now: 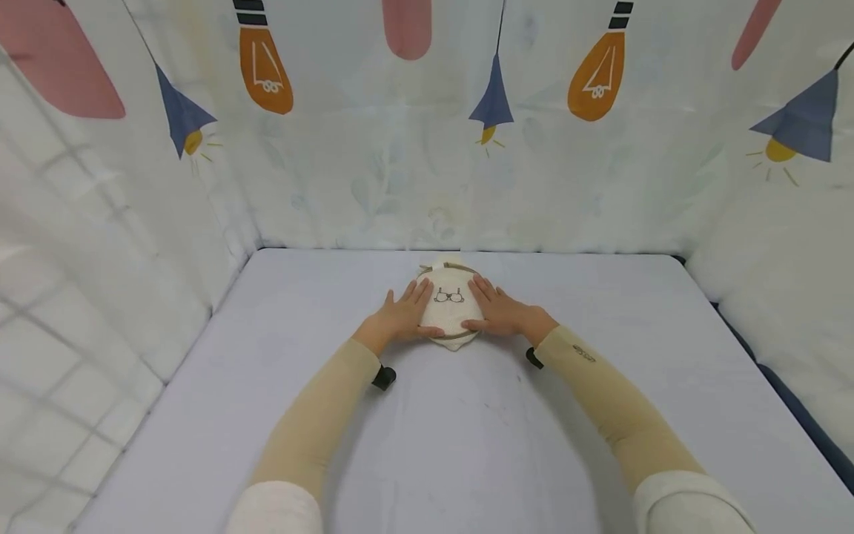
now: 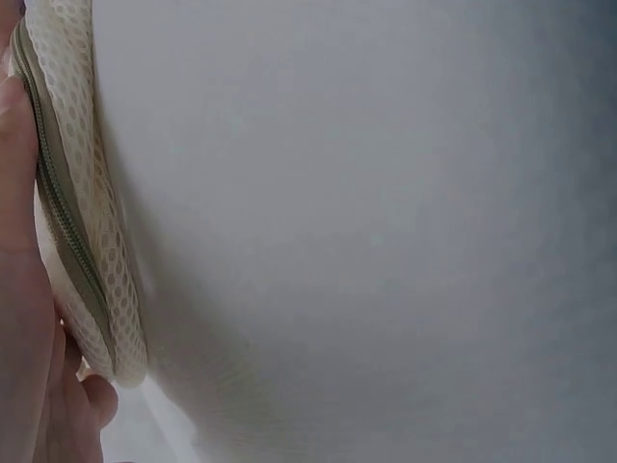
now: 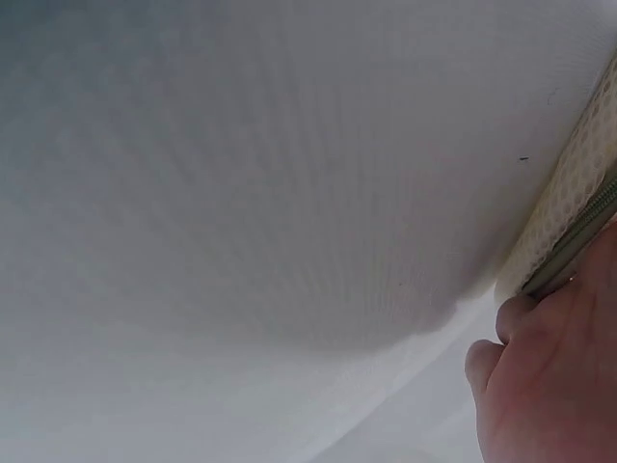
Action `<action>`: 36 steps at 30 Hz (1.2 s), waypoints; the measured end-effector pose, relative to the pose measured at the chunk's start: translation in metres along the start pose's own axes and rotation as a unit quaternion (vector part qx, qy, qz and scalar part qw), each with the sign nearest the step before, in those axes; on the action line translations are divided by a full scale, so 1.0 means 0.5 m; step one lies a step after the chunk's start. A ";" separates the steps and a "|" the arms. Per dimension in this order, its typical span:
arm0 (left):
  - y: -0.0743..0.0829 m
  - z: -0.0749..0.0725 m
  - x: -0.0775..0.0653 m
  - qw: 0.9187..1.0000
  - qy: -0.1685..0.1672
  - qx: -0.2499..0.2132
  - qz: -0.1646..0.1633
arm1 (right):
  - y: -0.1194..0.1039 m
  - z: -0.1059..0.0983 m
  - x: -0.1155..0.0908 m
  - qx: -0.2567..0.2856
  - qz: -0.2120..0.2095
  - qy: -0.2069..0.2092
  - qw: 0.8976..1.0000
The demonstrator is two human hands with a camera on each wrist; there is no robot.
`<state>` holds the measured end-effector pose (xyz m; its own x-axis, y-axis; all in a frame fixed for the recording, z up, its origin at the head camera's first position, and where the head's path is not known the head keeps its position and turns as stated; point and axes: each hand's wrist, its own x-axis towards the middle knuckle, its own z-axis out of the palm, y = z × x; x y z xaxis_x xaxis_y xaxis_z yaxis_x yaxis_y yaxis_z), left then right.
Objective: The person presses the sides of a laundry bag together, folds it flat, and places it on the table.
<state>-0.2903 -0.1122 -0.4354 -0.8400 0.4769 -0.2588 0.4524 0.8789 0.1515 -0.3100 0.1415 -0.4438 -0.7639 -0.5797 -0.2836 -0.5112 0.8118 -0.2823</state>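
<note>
A cream zippered mesh pouch with a printed pair of glasses lies near the table's far edge. My left hand rests on its left side with straight, spread fingers. From the other side, my right hand lies on it, fingers also extended and the thumb pointing inward. In the left wrist view, the pouch's zipper and mesh side run beside the left hand. The right wrist view has the right hand against the zipper edge. The pouch's underside is hidden.
The pouch lies on a white-covered table. Behind it hangs a white curtain printed with lamps and bulbs, and more pale fabric lines the left side. Small dark marks show on the cover.
</note>
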 end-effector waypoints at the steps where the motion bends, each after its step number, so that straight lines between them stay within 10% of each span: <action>1: -0.002 -0.003 0.000 1.000 0.000 0.002 -0.001 | -0.001 -0.002 0.002 -0.005 0.001 0.001 1.000; 36: 0.005 -0.010 -0.004 1.000 -0.011 -0.025 -0.014 | -0.034 0.004 0.000 -0.012 0.030 0.013 0.999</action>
<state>-0.2889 -0.1113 -0.4295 -0.8454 0.4526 -0.2837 0.4123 0.8906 0.1920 -0.3007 0.1277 -0.4409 -0.8032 -0.5281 -0.2758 -0.4729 0.8467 -0.2439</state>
